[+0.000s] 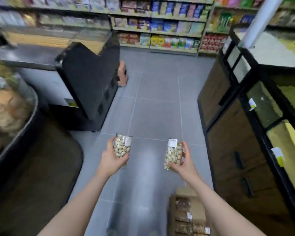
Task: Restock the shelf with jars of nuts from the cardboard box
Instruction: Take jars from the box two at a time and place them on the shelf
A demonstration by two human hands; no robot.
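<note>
Each hand, left hand [113,160] and right hand [184,164], grips an upright jar [122,147]; nearest shelf [269,106] lies to the right

left hand [111,160] holding jar [122,147], right hand [186,163] another

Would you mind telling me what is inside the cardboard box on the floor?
The cardboard box holds brownish packed goods with small white labels, stacked in rows. The right forearm covers the box's right side, and the frame's edge cuts off its near end, so the full contents cannot be seen.
</note>
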